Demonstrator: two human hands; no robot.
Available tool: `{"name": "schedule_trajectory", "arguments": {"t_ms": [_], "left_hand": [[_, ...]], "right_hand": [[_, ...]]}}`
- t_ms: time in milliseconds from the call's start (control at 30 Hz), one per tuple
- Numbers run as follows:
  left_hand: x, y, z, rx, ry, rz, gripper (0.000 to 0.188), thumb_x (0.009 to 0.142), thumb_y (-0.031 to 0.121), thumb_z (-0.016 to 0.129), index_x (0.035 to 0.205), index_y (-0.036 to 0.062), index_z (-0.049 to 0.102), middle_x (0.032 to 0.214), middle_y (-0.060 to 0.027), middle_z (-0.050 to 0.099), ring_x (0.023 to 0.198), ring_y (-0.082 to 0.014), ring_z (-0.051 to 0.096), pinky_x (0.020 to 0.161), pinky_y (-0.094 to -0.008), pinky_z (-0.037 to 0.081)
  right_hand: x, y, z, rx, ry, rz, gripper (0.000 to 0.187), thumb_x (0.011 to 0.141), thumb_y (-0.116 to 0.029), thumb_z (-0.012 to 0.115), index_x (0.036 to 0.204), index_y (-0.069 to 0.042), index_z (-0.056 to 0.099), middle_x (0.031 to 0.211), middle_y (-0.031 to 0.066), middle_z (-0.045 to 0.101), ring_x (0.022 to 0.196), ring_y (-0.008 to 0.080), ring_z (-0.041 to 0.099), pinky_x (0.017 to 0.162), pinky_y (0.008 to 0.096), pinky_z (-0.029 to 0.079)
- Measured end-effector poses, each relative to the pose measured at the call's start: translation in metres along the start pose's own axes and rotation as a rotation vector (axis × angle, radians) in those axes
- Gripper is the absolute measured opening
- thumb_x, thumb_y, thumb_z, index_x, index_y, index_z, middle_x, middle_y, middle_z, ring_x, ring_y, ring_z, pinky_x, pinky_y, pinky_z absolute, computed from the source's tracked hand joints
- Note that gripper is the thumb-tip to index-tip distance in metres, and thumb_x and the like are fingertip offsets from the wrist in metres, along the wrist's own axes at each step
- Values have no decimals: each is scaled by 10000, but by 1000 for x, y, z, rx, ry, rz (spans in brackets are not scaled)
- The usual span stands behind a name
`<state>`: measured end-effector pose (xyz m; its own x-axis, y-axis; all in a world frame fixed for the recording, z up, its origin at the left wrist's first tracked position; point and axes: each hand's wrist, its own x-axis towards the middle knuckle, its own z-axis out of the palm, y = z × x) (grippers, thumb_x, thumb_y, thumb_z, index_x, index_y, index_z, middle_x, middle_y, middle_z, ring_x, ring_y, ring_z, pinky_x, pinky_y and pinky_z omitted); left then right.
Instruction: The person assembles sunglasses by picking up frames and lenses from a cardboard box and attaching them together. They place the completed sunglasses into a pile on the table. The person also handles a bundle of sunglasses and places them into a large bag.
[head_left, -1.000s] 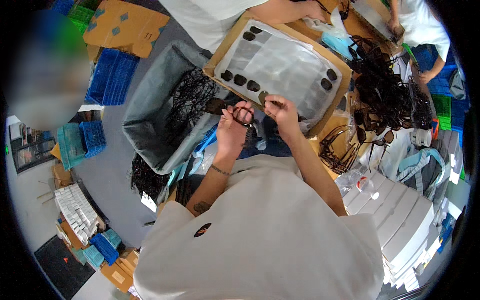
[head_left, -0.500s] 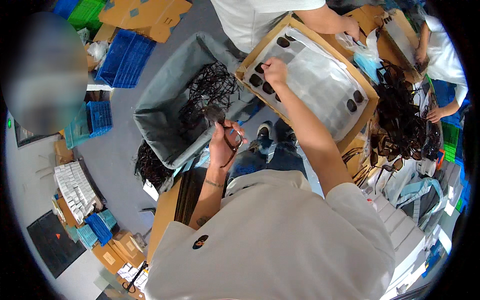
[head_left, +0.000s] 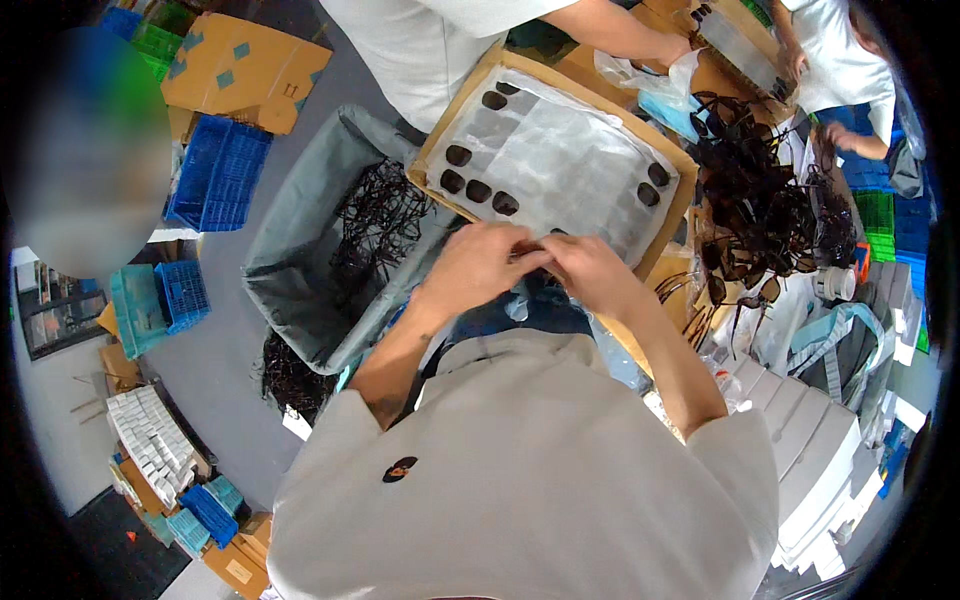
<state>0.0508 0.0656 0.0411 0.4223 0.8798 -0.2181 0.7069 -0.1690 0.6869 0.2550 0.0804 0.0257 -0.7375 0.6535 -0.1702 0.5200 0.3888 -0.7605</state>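
Note:
In front of my body, my left hand [head_left: 480, 262] and my right hand [head_left: 597, 272] meet at the near edge of a shallow cardboard box [head_left: 685, 215]. The fingers of both are pinched together over a small dark piece, mostly hidden by them; the left hand held dark sunglasses a moment earlier. White sheets line the box. Dark lenses [head_left: 478, 190] lie in rows along its left side, and a few more lenses [head_left: 649, 194] at its right end. Left of the box stands a grey fabric-lined bin [head_left: 290, 300] with a tangle of thin dark eyewear parts [head_left: 385, 215] inside.
A co-worker's arm [head_left: 620, 30] reaches over a clear plastic bag [head_left: 640, 75] beyond the box. Sunglasses [head_left: 745, 190] are heaped at the right, near another person [head_left: 845, 60]. White boxes [head_left: 790, 430] stand at lower right. Blue crates [head_left: 222, 170] sit on the left.
My right hand has come back from the lenses toward my body, and my left hand has moved right from beside the bin to meet it. One lens fewer shows at the box's left.

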Motion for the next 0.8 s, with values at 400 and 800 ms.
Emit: {"name": "schedule_trajectory", "arguments": {"t_ms": [400, 800], "left_hand": [[14, 13, 158, -853, 71, 145, 335, 894, -68, 461, 1202, 7, 569, 1171, -160, 632, 1029, -291, 607, 914, -332, 469], [-14, -61, 97, -1627, 802, 2, 249, 1036, 213, 446, 950, -6, 527, 998, -252, 661, 865, -282, 647, 854, -451, 521]], "right_hand": [[-75, 48, 105, 922, 731, 332, 257, 919, 27, 530, 1170, 1, 580, 1012, 59, 614, 962, 140, 557, 894, 279, 458], [15, 60, 51, 1010, 464, 405, 491, 919, -186, 615, 1380, -38, 536, 943, -26, 484, 844, 113, 440, 800, 256, 385]]}}
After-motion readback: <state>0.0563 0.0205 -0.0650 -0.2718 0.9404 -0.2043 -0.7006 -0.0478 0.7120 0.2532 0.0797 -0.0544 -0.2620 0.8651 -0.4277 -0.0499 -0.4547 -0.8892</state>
